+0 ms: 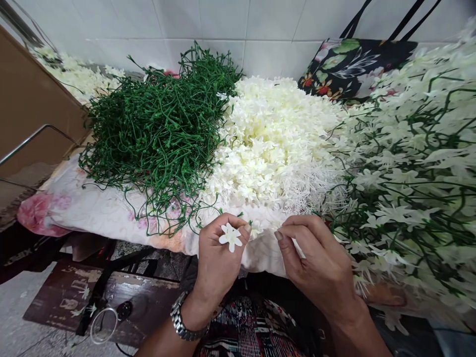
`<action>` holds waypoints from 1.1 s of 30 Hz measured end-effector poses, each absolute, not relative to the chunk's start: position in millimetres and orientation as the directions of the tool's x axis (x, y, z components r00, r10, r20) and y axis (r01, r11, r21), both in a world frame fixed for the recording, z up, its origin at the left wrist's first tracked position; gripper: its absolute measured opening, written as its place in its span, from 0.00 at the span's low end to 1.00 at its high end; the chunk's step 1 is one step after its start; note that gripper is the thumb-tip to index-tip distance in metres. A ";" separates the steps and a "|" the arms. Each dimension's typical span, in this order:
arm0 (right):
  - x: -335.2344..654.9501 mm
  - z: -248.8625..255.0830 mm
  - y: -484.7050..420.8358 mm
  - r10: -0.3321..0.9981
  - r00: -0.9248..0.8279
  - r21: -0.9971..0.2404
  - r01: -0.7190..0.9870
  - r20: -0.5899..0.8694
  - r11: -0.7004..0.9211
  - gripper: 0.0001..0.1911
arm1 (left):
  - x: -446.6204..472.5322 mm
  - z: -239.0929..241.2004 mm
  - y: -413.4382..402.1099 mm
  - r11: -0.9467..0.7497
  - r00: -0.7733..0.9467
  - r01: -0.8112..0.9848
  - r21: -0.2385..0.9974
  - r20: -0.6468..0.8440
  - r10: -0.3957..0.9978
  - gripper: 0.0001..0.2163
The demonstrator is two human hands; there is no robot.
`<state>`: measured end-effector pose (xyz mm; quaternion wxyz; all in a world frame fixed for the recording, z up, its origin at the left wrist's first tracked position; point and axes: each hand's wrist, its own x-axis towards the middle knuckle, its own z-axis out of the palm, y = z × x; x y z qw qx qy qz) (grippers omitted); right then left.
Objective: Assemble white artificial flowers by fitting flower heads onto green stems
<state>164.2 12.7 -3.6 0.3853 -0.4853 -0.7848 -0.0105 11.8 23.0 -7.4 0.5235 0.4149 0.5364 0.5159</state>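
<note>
My left hand is closed in a pinch, holding a thin green stem with a small white artificial flower resting against its fingers. My right hand is just to the right, its fingers curled and pinched together near the stem's tip; what it holds is too small to make out. Both hands hover over the front edge of a floral cloth. Behind them lie a pile of loose cream flower heads and a tangled heap of green plastic stems.
Assembled stems with white flowers are stacked at the right. A dark floral bag leans on the tiled wall. More white flowers lie at back left by a brown board. A dark wooden stool stands below.
</note>
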 end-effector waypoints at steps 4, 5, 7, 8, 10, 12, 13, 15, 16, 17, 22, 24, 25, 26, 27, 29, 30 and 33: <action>163.6 -9.0 16.1 0.808 -0.272 -0.307 0.824 0.523 0.476 0.08 | 11.3 -9.1 22.2 0.109 -0.068 -0.041 0.993 -0.112 0.991 0.06; 163.9 -9.7 16.3 0.811 -0.277 -0.301 0.827 0.514 0.474 0.08 | 10.8 -9.3 22.0 0.109 -0.060 -0.047 0.993 -0.112 0.992 0.06; 164.8 -9.1 16.0 0.809 -0.278 -0.314 0.818 0.517 0.482 0.08 | 9.5 -9.6 21.7 0.113 -0.055 -0.073 0.991 -0.117 0.992 0.07; 165.2 -7.6 15.4 0.804 -0.271 -0.332 0.805 0.529 0.491 0.07 | 8.8 -9.5 21.6 0.114 -0.059 -0.087 0.990 -0.119 0.991 0.07; 164.9 -2.8 13.6 0.789 -0.243 -0.387 0.766 0.564 0.513 0.05 | 7.8 -8.9 21.4 0.115 -0.079 -0.103 0.988 -0.123 0.989 0.06; 162.3 3.0 10.9 0.778 -0.215 -0.445 0.718 0.591 0.536 0.05 | 7.7 -7.6 20.6 0.113 -0.101 -0.106 0.988 -0.124 0.987 0.06; 160.1 5.5 9.4 0.778 -0.207 -0.471 0.695 0.594 0.544 0.05 | 8.0 -6.9 19.8 0.113 -0.106 -0.104 0.988 -0.124 0.987 0.06; 154.7 8.6 6.5 0.787 -0.201 -0.519 0.653 0.583 0.551 0.06 | 9.0 -6.1 17.8 0.108 -0.108 -0.097 0.989 -0.118 0.987 0.06; 151.8 8.9 5.3 0.797 -0.197 -0.542 0.639 0.571 0.546 0.06 | 9.6 -6.1 16.6 0.103 -0.105 -0.092 0.990 -0.113 0.988 0.05; 149.2 8.3 4.3 0.807 -0.192 -0.559 0.632 0.558 0.537 0.06 | 10.1 -6.4 15.3 0.097 -0.101 -0.087 0.991 -0.106 0.989 0.05; 142.9 0.5 3.6 0.829 -0.165 -0.552 0.674 0.535 0.491 0.06 | 11.4 -7.9 11.5 0.036 -0.099 -0.041 0.998 -0.040 0.994 0.04; 142.8 -0.6 4.1 0.828 -0.169 -0.542 0.683 0.534 0.489 0.06 | 11.6 -5.9 11.7 -0.024 -0.092 0.001 1.000 0.024 0.995 0.04; 143.0 -0.3 4.4 0.827 -0.173 -0.537 0.686 0.535 0.490 0.07 | 11.8 -4.3 12.0 -0.065 -0.082 0.030 0.997 0.067 0.994 0.04; 143.1 0.4 4.6 0.825 -0.176 -0.530 0.691 0.537 0.492 0.07 | 12.0 -2.4 12.4 -0.112 -0.068 0.063 0.992 0.116 0.991 0.05; 143.2 1.3 4.8 0.822 -0.179 -0.520 0.696 0.541 0.494 0.08 | 12.3 -0.6 12.8 -0.163 -0.052 0.099 0.982 0.168 0.984 0.05; 143.1 3.4 5.0 0.818 -0.187 -0.501 0.710 0.544 0.495 0.09 | 12.5 2.1 13.3 -0.264 -0.017 0.165 0.950 0.270 0.963 0.06; 143.0 4.2 4.9 0.817 -0.189 -0.493 0.716 0.545 0.494 0.09 | 12.4 2.8 13.4 -0.313 -0.002 0.192 0.930 0.319 0.948 0.06; 142.6 5.1 4.4 0.815 -0.182 -0.488 0.722 0.550 0.491 0.10 | 10.6 2.8 13.0 -0.434 0.052 0.248 0.866 0.435 0.899 0.06</action>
